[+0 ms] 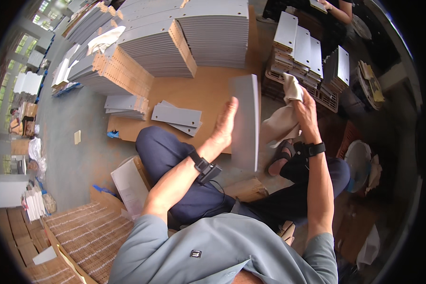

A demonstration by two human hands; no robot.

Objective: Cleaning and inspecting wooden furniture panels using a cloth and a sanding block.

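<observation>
The left hand (222,127) had its grip closed on a blurred grey panel (244,125) between both hands; the right hand (306,111) clutched a pale cloth (280,123). Beyond, tall panel stacks (215,41) crowded the brown board (213,87), and a loaded plastic crate (328,101) hemmed in the right.

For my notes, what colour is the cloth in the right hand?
The cloth is cream, best seen in the head view.

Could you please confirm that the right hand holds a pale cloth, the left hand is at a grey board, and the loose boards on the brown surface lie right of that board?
Not quite: the head view shows the loose boards lying left of the grey board. The right hand does hold a pale cloth, and the left hand is at that board.
</observation>
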